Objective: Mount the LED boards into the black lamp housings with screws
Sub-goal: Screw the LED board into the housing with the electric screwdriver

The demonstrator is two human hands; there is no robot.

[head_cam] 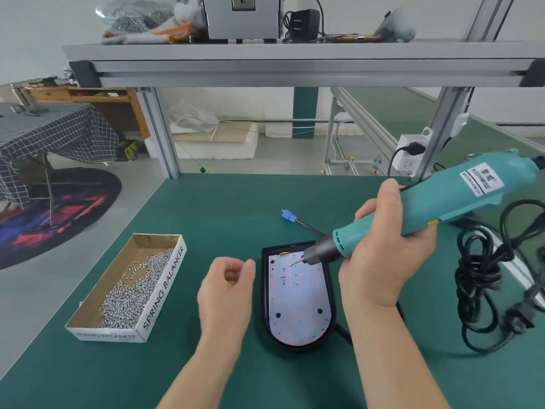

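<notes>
At the centre of the green mat (206, 219), in the head view, the black lamp housing (264, 305) lies flat with its open side up. That keeps the LED board (298, 299) seated inside it and its dark screw holes within reach from above.

The right hand (380, 255) wraps its fingers around the barrel of the teal electric screwdriver (427, 208). The tool slants down from 2 o'clock, so the bit tip (290, 264) points at the board's 12 o'clock end. Whether the tip touches the board or hangs just above it cannot be told. It seems to carry a small screw, which suggests a fastener is about to go in there.

The left hand (224, 293) hovers just beside the housing at 9 o'clock, apart from it, with fingers loosely curled. Nothing shows between them. It sits between the housing and the cardboard box (165, 287), probably so it can fetch or steady as needed.

The box lies farther out at 9 o'clock, open-topped, with loose screws (129, 299) heaped in its near half. A blue connector (288, 216) lies at 12 o'clock beyond the housing. The screwdriver's black cable (477, 278) is coiled at 3 o'clock, away from the work.
</notes>
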